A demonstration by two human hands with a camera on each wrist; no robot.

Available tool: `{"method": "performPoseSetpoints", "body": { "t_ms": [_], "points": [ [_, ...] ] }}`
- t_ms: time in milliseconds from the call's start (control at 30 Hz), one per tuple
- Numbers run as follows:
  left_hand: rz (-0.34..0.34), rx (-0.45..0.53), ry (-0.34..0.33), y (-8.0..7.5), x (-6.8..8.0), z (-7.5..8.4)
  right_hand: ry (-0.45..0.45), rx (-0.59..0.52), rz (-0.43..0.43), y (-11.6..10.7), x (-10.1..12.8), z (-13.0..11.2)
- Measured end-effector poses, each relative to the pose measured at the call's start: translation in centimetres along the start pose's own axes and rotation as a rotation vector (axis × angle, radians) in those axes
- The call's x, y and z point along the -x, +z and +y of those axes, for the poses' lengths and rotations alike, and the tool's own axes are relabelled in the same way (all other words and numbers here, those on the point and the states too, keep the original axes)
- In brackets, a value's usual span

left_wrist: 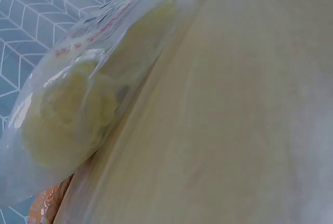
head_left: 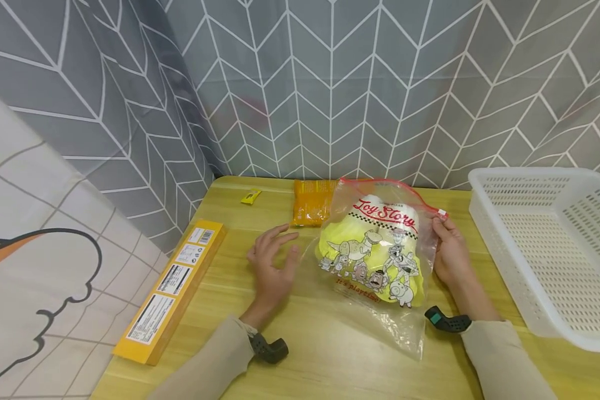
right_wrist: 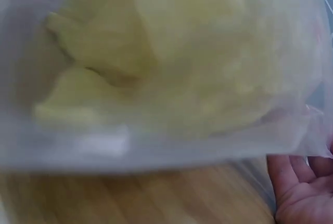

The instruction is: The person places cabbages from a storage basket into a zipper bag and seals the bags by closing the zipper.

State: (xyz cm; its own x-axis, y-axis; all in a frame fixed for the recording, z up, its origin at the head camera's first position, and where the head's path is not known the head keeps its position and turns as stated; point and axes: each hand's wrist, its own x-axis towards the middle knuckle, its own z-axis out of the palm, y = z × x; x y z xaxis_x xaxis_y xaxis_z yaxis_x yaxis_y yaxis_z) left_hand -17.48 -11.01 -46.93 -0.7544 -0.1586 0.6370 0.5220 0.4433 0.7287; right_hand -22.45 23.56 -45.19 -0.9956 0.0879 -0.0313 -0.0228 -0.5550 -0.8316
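A clear zip bag (head_left: 375,261) printed with cartoon figures and holding something yellow-green stands near the middle of the wooden surface (head_left: 330,366), toward its back edge. The right hand (head_left: 450,253) pinches the bag's right edge just below the red zip strip. The left hand (head_left: 272,266) rests just left of the bag, fingers spread and relaxed, holding nothing. An orange packet (head_left: 311,208) lies behind the bag by the back edge, a small yellow wrapper (head_left: 251,196) near the back left corner. A long yellow box (head_left: 172,289) lies along the left edge. A white basket (head_left: 555,244) sits at the right edge.
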Motion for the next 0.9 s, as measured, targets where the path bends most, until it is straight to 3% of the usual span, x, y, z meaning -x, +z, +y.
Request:
{"method": "performPoseSetpoints", "body": {
  "t_ms": [333, 633, 900],
  "points": [
    [-0.064, 0.287, -0.162, -0.7, -0.1, -0.5, 0.069, 0.043, -0.059, -0.6, -0.1, -0.4],
    [-0.114, 0.262, -0.228, -0.3, 0.0, -0.2, 0.144, 0.068, -0.179, -1.1, 0.1, -0.5],
    [-0.144, 0.241, -0.227, -0.3, 0.0, -0.3, 0.192, 0.122, -0.3, -0.7, 0.3, -0.3]
  ]
}}
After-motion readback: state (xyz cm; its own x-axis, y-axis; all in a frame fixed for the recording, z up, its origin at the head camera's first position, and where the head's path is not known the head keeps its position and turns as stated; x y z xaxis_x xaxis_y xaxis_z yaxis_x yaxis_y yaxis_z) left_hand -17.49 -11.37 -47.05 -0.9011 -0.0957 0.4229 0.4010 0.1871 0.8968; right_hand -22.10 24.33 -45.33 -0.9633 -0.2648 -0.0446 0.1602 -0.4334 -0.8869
